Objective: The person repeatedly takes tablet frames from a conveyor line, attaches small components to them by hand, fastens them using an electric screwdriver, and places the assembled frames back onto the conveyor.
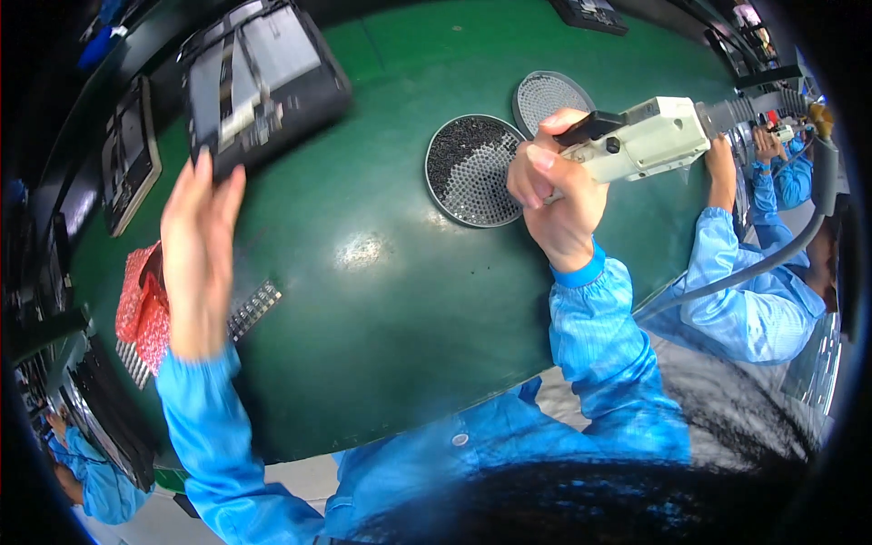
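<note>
My right hand (568, 195) is wrapped round the front end of a cream-coloured electric screwdriver (658, 136) with a black lever; its tip is hidden by my fingers. Below that hand sits a round perforated tray (468, 195) partly filled with small black screws. My left hand (200, 245), smeared by motion, has its fingers stretched out and apart at the near edge of a black electronic device (272, 118) with its inside exposed. That device is blurred too, showing grey panels and cables. Whether the fingertips press on it I cannot tell.
A second round perforated tray (552, 98) lies just beyond. Red bubble wrap (143, 295) and a strip of small parts (254, 311) are beside my left forearm. Another device (132, 159) stands at the left. A grey cable (772, 263) hangs right, near a co-worker's sleeve (749, 291).
</note>
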`<state>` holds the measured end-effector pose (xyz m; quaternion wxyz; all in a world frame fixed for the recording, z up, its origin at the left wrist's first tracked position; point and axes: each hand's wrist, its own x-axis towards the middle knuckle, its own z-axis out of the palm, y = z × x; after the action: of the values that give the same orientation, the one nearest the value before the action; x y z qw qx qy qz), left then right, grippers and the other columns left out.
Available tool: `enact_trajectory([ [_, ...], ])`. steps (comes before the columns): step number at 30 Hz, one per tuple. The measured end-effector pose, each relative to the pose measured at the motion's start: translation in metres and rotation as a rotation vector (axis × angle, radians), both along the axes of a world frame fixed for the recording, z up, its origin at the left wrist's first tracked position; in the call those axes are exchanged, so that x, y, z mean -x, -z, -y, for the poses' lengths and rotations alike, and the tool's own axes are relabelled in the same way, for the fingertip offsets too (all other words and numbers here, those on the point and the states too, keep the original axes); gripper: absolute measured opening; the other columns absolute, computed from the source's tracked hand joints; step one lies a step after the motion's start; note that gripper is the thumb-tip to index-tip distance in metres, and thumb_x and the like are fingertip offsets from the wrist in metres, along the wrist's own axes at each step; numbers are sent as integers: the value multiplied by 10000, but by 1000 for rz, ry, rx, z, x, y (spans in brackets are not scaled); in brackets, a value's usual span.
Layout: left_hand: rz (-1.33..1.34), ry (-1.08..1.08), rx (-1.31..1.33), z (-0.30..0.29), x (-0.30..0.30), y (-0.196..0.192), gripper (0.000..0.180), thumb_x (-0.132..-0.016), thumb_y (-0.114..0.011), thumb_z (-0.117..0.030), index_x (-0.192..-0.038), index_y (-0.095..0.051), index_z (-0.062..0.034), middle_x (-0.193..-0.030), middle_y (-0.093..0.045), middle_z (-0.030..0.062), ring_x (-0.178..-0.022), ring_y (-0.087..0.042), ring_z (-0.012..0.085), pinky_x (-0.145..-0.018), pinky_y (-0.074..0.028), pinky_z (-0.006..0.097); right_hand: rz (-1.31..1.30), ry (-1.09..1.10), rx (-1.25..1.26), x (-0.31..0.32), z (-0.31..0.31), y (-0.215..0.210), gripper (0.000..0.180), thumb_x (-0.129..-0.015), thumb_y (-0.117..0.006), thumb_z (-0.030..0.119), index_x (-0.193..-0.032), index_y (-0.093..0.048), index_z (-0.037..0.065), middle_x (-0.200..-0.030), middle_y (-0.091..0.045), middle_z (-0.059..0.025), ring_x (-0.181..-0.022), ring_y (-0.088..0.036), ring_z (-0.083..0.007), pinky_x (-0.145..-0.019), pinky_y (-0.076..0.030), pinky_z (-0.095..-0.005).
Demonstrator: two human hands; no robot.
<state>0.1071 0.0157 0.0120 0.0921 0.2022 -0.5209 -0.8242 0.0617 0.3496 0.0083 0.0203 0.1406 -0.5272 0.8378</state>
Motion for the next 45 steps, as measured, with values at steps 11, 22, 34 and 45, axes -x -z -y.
enact_trajectory([
  [11, 257, 56, 140, -72, -148, -2, 580, -960, -589, -17, -1468, -320, 58, -1271, -605, 155, -1130, -620, 236, -934, -537, 338, 68, -23, -15, -6, 6, -6, 248, -807, -602, -3, -1050, -571, -44, -629, -513, -50, -454, -404, -100, -424, -340, -257],
  [22, 262, 243, 1153, -22, -127, -31, 491, -767, -777, 2, -1233, -625, -16, -1074, -588, 112, -727, -571, 157, -664, -478, 267, -67, -65, -42, -3, 8, 4, 194, -839, -651, 35, -984, -523, 18, -696, -489, -51, -470, -406, -100, -413, -319, -246],
  [34, -15, 382, 1405, 7, -118, -12, 338, -754, -802, -128, -1060, -675, -57, -1117, -563, 81, -1037, -537, 259, -905, -414, 357, -223, -89, 22, -9, 8, -13, 332, -906, -534, 120, -1217, -517, 5, -653, -407, -23, -497, -365, -98, -455, -296, -263],
  [45, 27, 551, 1233, 6, -108, -2, 183, -768, -788, -131, -925, -703, -93, -931, -639, 45, -943, -579, 222, -872, -389, 346, -207, -90, 58, -34, 59, -32, 308, -891, -546, 106, -1182, -532, 4, -616, -400, -25, -466, -373, -117, -435, -303, -276],
])
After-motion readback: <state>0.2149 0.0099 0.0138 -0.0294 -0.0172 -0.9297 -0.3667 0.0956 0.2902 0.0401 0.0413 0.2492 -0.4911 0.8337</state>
